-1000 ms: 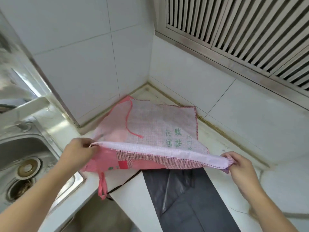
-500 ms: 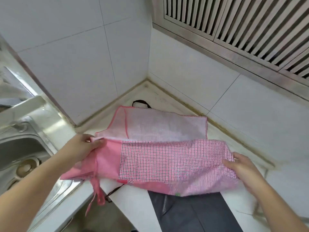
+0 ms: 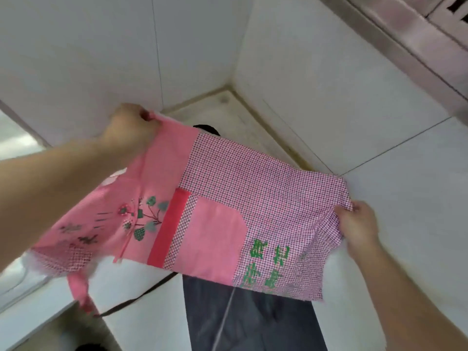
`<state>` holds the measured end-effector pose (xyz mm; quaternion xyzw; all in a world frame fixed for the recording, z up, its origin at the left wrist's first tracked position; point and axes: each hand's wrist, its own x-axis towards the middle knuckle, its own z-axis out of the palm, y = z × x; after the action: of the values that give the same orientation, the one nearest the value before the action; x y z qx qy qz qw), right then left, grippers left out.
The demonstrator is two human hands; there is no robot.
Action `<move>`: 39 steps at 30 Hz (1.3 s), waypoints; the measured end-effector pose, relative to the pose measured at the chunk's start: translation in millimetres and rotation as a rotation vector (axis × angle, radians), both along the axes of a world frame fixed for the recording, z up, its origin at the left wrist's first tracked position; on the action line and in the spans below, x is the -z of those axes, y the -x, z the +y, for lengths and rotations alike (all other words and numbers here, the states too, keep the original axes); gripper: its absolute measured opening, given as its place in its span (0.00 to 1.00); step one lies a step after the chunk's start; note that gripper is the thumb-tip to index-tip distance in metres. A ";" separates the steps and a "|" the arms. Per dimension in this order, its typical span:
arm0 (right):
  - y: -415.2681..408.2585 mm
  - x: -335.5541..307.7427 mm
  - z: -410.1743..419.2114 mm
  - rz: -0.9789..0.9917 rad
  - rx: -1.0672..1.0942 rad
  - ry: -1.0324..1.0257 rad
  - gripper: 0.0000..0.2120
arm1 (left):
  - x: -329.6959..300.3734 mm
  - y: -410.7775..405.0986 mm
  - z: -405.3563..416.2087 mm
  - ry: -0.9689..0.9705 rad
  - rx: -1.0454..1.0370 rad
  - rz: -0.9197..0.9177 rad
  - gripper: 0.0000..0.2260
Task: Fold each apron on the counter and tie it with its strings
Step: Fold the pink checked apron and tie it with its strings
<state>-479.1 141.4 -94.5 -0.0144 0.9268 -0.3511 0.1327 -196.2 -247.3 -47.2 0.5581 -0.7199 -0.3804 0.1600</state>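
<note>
**Pink apron held spread over the surface corner**

Nearest, a dark apron point(image 3: 253, 323) lies flat on the white surface point(image 3: 141, 323), reaching its near edge; a dark strap point(image 3: 141, 292) trails from under the pink cloth toward the near left edge. A pink string point(image 3: 81, 292) hangs down there from the lower left of the pink apron point(image 3: 228, 206).

The pink apron is stretched between both hands above the surface, its printed side up: plain pink with a green plant print at the left, checked cloth with a pink pocket and green characters at the right. Its near edge overlaps the dark apron.

The right hand point(image 3: 359, 226) pinches the checked right edge, fingers curled round bunched cloth. The left hand point(image 3: 131, 127) grips the far left corner, lifted near the wall tiles point(image 3: 76, 59).

Farther, a dark loop point(image 3: 206, 128) peeks past the apron's far edge, toward the surface's back corner.
</note>
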 end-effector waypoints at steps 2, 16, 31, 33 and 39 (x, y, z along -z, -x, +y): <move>8.8 14.7 -11.7 0.075 0.028 -0.019 0.12 | 23.8 17.1 -11.9 -0.017 -0.032 0.056 0.07; -208.7 71.9 39.3 0.268 -1.017 -0.460 0.36 | 135.0 -109.0 128.7 0.182 0.757 -0.216 0.21; -192.2 62.6 64.2 0.417 -0.792 -0.298 0.10 | 126.9 -152.7 103.4 0.204 0.574 -0.299 0.22; -191.0 54.3 77.1 0.367 -0.774 -0.315 0.12 | 125.6 -158.3 103.7 0.203 0.572 -0.310 0.24; -197.3 47.4 50.5 -0.519 0.080 -0.157 0.15 | 111.5 -166.9 113.8 0.214 0.425 -0.292 0.11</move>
<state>-281.7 191.9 -142.0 0.1228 0.8860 -0.2753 0.3523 -29.3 -133.6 -158.8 0.4234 -0.8723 -0.2428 0.0291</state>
